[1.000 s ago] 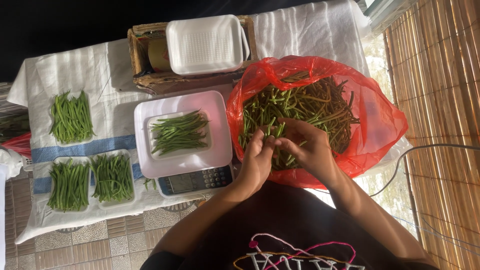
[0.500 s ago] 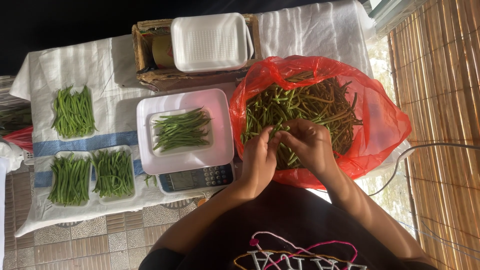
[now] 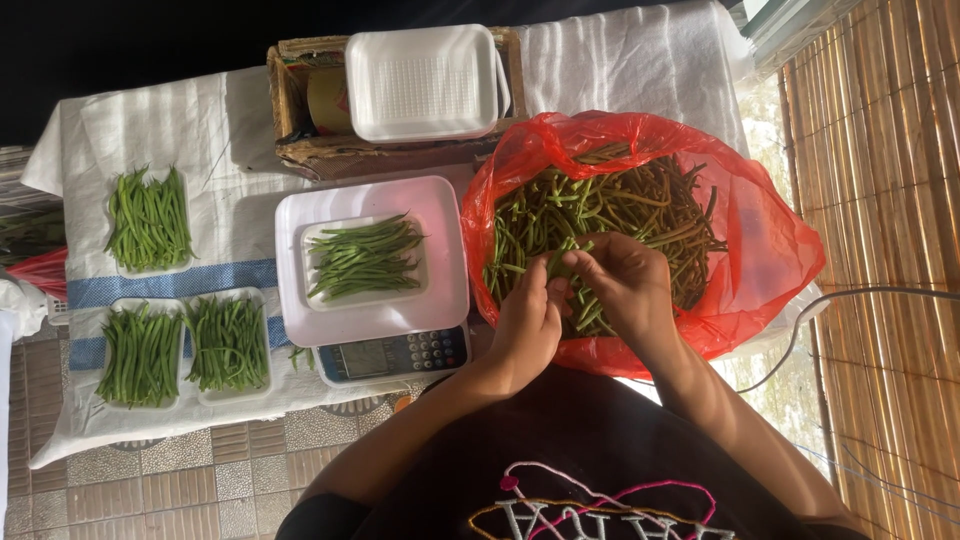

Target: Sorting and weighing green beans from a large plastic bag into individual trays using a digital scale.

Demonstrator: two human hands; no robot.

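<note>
Table [image 3: 640,60] covered with a white woven cloth carries all items. Largest container: a red plastic bag [image 3: 770,250], mouth rolled open, filled with loose green beans [image 3: 640,205], many of them darker and brownish toward the far side. Both hands are inside the bag mouth at its near edge. The left hand [image 3: 525,325] is curled, thumb and fingertips pinched on a small bunch of beans [image 3: 560,262]. The right hand [image 3: 625,285] is also curled, fingers bent inward and closed on the same bunch from the other side; the two hands touch at the fingertips.

Left of the bag stands a digital scale [image 3: 395,355] with a white platform; on it sits a white foam tray [image 3: 318,235] holding a loose layer of green beans. Behind the scale, a worn cardboard box [image 3: 300,150] bears a stack of empty white foam trays [image 3: 425,85].

At the left end of the cloth lie three smaller filled foam trays: one at the far side [image 3: 150,220], two side by side nearer the person [image 3: 140,355] [image 3: 228,343], each packed with aligned green beans.
</note>
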